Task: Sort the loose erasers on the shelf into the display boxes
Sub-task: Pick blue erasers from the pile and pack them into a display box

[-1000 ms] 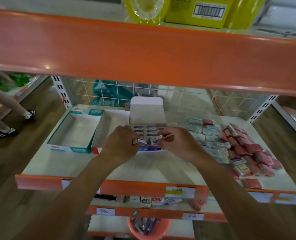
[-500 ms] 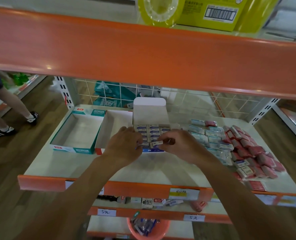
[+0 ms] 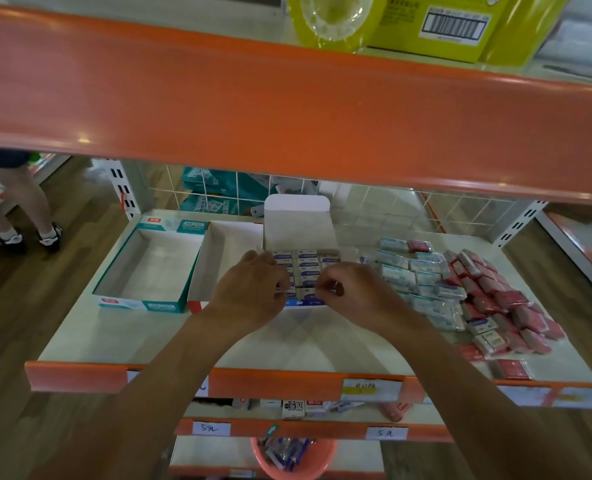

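**Last gap in the front row, straight under the pinch**

My right hand (image 3: 353, 294) has thumb and forefinger closed tight on one end of a blue-labelled eraser (image 3: 311, 291). Its long axis runs sideways from that pinch toward my left hand (image 3: 253, 289), in line with the front wall of the blue display box (image 3: 305, 304). The eraser sits low in the front row, and the slot it belongs in is directly beneath the grip. I judge the next move is a short press down with no sideways travel.

The right hand owns the eraser. The left is just across from it at the eraser's other end, fingers curled down over the box's front corner. A pale sliver shows beneath them, but I cannot tell whether they hold anything or only steady the row.

The loose erasers (image 3: 422, 277) lie outward past my right wrist, pale ones nearer and red ones further out. The empty teal box (image 3: 142, 304) stands beyond the left hand, on the side away from the grip.

Half a second ago the eraser was tilted, its free end raised above the row. Now it lies level and lower, and the two hands have drawn closer together.
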A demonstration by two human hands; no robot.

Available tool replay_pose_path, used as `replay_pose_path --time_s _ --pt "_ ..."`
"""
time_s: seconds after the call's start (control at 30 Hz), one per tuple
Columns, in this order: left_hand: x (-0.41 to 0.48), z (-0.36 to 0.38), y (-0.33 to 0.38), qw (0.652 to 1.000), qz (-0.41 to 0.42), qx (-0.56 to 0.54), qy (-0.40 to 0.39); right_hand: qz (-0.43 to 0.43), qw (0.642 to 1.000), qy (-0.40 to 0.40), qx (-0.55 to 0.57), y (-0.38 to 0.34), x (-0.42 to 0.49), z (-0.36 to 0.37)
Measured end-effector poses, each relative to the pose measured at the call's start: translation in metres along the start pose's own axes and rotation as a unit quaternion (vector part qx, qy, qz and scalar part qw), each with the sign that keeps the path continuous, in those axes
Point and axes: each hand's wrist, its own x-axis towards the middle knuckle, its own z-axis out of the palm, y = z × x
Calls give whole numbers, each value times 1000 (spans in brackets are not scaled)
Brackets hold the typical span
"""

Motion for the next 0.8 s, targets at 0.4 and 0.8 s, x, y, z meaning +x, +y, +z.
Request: replay_pose_path --time_s 0.4,0.8 --pt "4 7 -4 1000 21 -4 3 41 999 19 31 -4 5 4" --pt "9 11 -5 999 31 19 20 46 998 39 27 -3 10 2"
